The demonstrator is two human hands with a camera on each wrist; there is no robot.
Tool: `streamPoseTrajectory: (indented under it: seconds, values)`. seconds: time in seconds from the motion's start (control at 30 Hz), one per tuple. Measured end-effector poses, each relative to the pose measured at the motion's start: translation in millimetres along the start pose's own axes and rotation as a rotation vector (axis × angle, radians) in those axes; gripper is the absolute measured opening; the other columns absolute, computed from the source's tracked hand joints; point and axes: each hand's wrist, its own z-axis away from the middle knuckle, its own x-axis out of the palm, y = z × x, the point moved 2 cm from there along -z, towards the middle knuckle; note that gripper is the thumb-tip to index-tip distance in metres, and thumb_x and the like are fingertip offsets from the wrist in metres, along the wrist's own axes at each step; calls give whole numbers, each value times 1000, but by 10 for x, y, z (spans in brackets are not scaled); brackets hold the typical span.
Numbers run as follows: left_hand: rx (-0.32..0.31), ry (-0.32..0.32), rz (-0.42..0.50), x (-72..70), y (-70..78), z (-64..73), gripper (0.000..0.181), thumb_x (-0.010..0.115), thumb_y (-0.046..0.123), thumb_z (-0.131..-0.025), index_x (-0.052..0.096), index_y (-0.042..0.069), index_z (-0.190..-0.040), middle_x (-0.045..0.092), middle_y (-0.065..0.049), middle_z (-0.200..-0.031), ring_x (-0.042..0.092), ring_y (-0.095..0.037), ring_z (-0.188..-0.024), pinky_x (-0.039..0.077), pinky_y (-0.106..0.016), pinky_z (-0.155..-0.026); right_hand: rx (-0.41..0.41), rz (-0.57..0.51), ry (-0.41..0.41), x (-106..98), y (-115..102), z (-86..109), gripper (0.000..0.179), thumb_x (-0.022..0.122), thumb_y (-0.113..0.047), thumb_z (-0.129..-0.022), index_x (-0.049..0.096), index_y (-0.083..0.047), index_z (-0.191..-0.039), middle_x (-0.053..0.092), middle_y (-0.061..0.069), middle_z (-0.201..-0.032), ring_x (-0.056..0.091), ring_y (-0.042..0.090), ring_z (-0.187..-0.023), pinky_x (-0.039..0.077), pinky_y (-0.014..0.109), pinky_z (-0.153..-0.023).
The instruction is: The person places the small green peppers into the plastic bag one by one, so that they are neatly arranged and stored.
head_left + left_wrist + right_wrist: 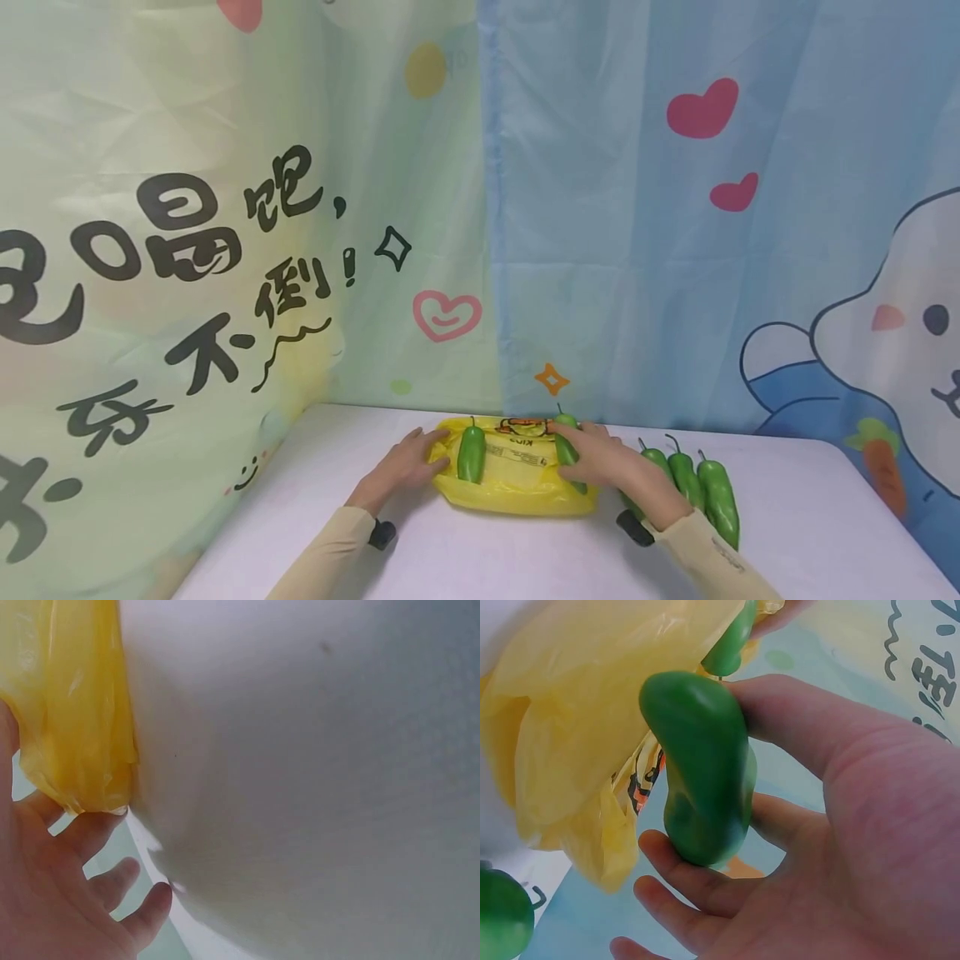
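A yellow plastic bag (pixel 517 502) with printing lies on the table, and one green pepper (pixel 471 454) rests upon its left part. At the bag's left end is my left hand (pixel 408 460); its fingers (pixel 94 832) touch the plastic, the outer ones spread apart. My right hand (pixel 600 454) holds another green pepper (pixel 697 765) between thumb and fingers, over the bag's right side. That pepper's stem points toward the back in the head view. Part of the bag's printed face is hidden by the right hand.
Several green peppers (pixel 717 500) lie side by side on the white table (pixel 810 517), right of the bag and partly behind my right forearm. A printed curtain (pixel 570 250) hangs along the table's back edge and left side.
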Motion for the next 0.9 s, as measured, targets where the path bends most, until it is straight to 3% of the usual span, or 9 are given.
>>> streamPoseTrajectory:
  seconds: [0.43,0.73,0.9]
  values:
    - [5,9,-3,13,2,-4,56,59,40,-96,50,21,-148,52,-13,-151,34,-44,-147,31,-68,-116,-39,-33,-7,6,-127,-2,72,71,-21,-89,41,-16,-154,34,33,-153,33,52,-142,33,76,-106]
    - [12,9,5,21,-3,-9,56,59,40,-96,50,20,-147,52,-13,-151,33,-43,-148,29,-68,-117,-50,-25,-8,42,-184,-43,73,71,-24,-91,38,-18,-156,30,34,-156,26,53,-146,27,77,-110]
    - [5,8,7,34,-23,-19,56,59,41,-95,50,21,-148,51,-14,-152,33,-44,-148,30,-69,-116,-53,-28,-4,50,-216,-51,72,70,-24,-92,38,-20,-156,33,32,-155,31,52,-143,33,76,-106]
